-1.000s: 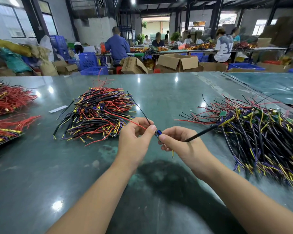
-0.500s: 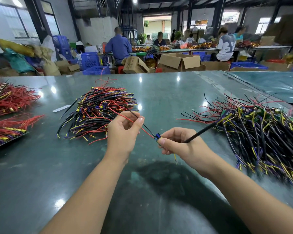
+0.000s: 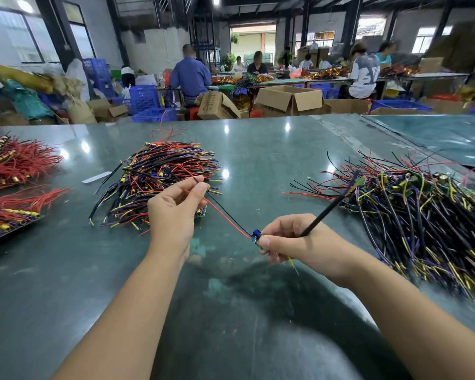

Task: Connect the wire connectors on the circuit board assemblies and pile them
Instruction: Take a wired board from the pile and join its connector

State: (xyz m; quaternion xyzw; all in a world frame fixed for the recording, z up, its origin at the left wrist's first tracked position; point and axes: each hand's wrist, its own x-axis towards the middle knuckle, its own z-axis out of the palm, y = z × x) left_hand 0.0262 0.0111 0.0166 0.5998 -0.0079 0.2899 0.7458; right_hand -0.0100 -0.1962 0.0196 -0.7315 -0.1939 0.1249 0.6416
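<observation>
Where fingers (image 3: 266, 239) pinch: blue connector (image 3: 256, 233).

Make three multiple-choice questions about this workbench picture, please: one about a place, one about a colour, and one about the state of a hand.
1. Where does the large pile of mostly black, yellow-tipped wires lie?
A. To the person's right
B. To the person's far left
C. In a cardboard box

2. What colour is the small connector at the right hand?
A. White
B. Blue
C. Orange

3. What is the left hand doing?
A. Lying flat on the table
B. Pinching thin red and black wires
C. Holding a box

Answers: 1 A, the pile spreads over the table's right side. 2 B, the piece at the fingertips is blue. 3 B, thumb and finger close on the wires, which run to the connector.
</observation>
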